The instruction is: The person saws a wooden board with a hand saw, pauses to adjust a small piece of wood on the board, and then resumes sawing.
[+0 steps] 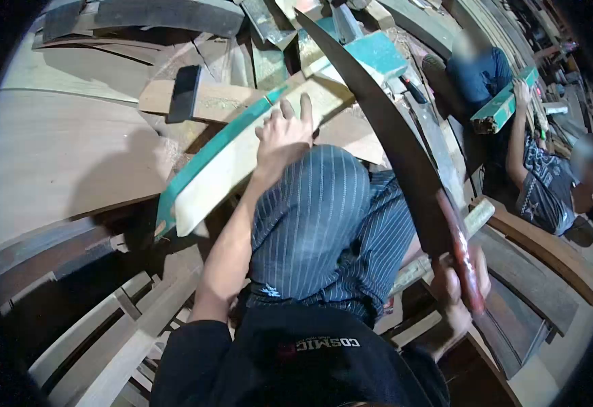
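Note:
My right hand (451, 295) is wrapped around the red handle of a handsaw (397, 139). The saw's long dark blade rises up and to the left, crossing in front of the timber, its narrow tip near the top of the view. Under my left hand (284, 136) lies a pale wooden beam (225, 178) with a green-painted side. That hand rests on the beam with its fingers spread. My bent knee in striped trousers (310, 203) is right beside the beam. Close to the blade, a short green-painted block (376, 55) overlaps the beam's far end.
A black phone (184, 93) lies on a plank at upper left. To the left is a broad wooden panel (59, 163). Another person (544, 169) at right has a hand on a green beam (500, 108); a second person (476, 71) sits nearby. Slatted timber (117, 339) fills the lower left.

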### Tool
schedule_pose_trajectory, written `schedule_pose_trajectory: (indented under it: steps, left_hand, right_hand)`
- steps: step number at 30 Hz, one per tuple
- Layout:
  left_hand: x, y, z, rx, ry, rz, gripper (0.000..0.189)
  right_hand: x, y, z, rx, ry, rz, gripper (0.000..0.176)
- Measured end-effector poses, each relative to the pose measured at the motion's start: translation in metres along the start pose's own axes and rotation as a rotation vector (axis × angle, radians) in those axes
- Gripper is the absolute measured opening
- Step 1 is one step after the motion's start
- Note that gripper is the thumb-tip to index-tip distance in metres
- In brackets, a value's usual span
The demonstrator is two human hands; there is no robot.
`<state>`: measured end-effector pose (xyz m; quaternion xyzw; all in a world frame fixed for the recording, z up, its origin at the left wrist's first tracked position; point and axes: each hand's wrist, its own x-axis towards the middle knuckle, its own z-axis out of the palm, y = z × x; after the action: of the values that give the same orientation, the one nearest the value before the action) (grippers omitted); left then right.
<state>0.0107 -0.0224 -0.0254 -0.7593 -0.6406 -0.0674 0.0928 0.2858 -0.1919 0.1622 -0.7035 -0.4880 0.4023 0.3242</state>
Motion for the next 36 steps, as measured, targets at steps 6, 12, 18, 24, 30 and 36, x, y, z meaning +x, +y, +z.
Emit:
schedule_pose_trajectory:
  steps: [6,12,18,24,30,36]
  left_hand:
    - [0.001,-0.002,0.004,-0.091,-0.141,-0.004,0.082]
    - [0.001,0.009,-0.025,-0.078,-0.253,-0.002,0.089]
    - [-0.006,-0.002,-0.006,0.082,0.100,0.063,0.054]
    - [-0.003,0.003,0.022,0.057,0.093,-0.071,0.042]
    - [-0.002,-0.001,0.014,0.089,0.246,0.072,0.047]
    - [-0.001,-0.005,0.032,0.064,0.008,0.053,0.046]
  right_hand:
    - [-0.075,0.021,-0.071,-0.134,0.136,-0.166,0.059]
    - [0.073,-0.004,0.055,0.031,-0.084,-0.538,0.024]
    - [0.082,-0.035,0.064,-0.112,-0.146,-0.403,0.025]
    - [-0.002,-0.019,-0.020,-0.158,-0.082,-0.191,0.031]
    - [-0.050,-0.007,-0.077,-0.100,-0.160,0.162,0.039]
    - [0.072,-0.010,0.069,0.067,0.005,-0.409,0.025]
